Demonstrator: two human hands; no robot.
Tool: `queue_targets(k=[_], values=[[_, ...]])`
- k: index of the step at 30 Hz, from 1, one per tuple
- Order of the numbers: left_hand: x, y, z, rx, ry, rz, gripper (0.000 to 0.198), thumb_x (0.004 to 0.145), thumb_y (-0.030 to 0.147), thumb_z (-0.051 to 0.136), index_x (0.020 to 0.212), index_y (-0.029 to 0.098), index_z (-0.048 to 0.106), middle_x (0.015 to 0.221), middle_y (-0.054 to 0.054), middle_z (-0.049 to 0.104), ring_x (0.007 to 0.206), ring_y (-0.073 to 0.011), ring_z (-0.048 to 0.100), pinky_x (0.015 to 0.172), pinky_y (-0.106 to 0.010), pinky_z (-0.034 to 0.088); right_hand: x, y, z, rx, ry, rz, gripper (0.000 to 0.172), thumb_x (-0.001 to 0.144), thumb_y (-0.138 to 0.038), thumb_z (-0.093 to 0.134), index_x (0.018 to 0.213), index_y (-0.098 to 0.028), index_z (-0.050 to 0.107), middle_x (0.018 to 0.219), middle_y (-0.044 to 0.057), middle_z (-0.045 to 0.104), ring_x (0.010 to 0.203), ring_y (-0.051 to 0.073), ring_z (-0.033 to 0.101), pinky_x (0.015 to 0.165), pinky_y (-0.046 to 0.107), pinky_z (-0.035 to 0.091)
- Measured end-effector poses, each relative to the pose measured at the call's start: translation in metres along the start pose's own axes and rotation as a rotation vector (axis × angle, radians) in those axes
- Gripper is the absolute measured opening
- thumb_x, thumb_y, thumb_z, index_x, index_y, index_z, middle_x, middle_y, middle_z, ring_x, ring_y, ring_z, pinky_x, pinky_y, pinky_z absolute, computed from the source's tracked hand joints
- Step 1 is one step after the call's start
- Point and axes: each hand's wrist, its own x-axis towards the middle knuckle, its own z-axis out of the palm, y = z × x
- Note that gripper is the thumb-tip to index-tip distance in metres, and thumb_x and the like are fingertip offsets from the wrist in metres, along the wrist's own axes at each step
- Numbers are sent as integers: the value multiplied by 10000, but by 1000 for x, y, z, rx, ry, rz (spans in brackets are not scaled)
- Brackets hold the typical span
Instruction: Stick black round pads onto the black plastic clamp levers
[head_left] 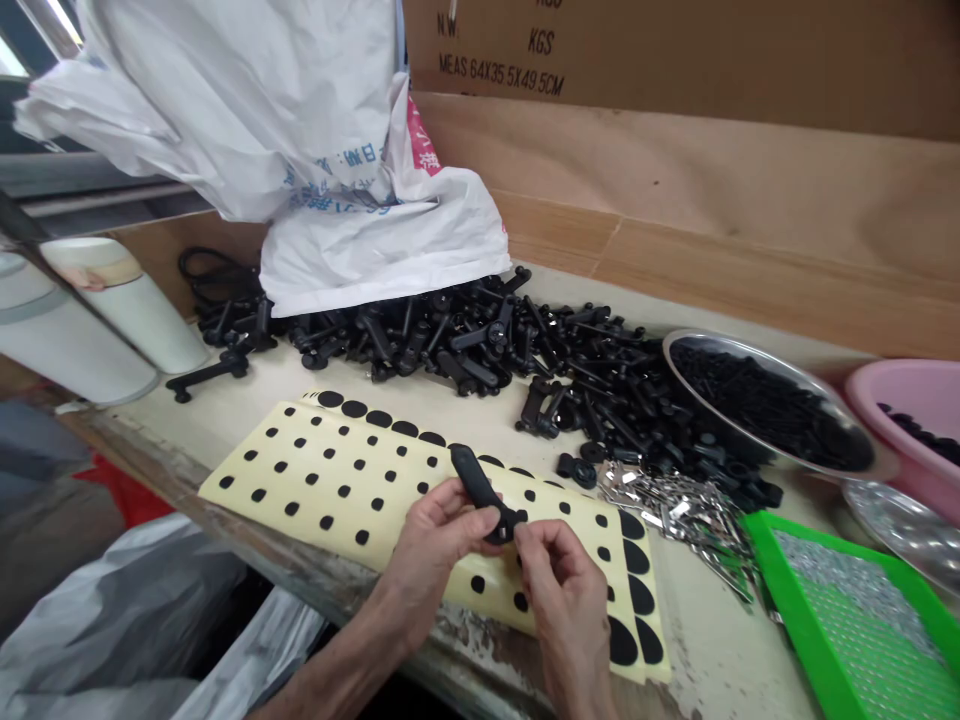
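My left hand (pixel 439 540) grips a black plastic crank handle (pixel 474 478) between thumb and fingers, its long arm slanting up and left. At the handle's lower end, the fingertips of my right hand (pixel 562 570) are pinched together and touch it; anything small inside that pinch is hidden. Under both hands lies a yellow sheet of black dot stickers (pixel 330 485), with larger black circles along the edges of the sheet beneath. Behind it spreads a heap of similar black handles (pixel 450 340).
Small metal strips (pixel 675 510) lie right of the heap, by a green tray (pixel 787 600) of tiny silvery parts. A steel bowl (pixel 862 455) and a pink basin (pixel 892 385) hold black parts. A white sack (pixel 390 245) overhangs the heap; a pale bottle (pixel 142 310) stands left.
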Motion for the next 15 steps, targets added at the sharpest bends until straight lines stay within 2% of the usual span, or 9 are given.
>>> queue_targets(k=[4, 8, 15], values=[[-2, -4, 3, 25, 96, 38, 261, 721, 178, 739, 967, 137, 664, 965, -84, 674, 884, -189, 591, 772, -300, 493, 2, -4, 0, -94, -1, -41, 344, 767, -490, 602, 611, -199, 506, 528, -54, 402, 491, 111, 355, 454, 224, 298], [-5, -9, 3, 57, 125, 90, 254, 746, 174, 717, 990, 136, 655, 1021, -90, 681, 934, -179, 586, 830, -279, 472, 3, -6, 1, -169, -4, -76, 322, 764, -470, 583, 605, -204, 494, 536, -46, 431, 498, 117, 385, 466, 226, 323], [-3, -14, 3, 71, 123, 118, 251, 785, 196, 679, 1027, 146, 636, 985, -84, 678, 830, -162, 593, 662, -236, 483, 0, -4, 1, -110, -61, -101, 311, 797, -463, 567, 640, -199, 518, 556, -42, 450, 505, 113, 380, 462, 221, 329]])
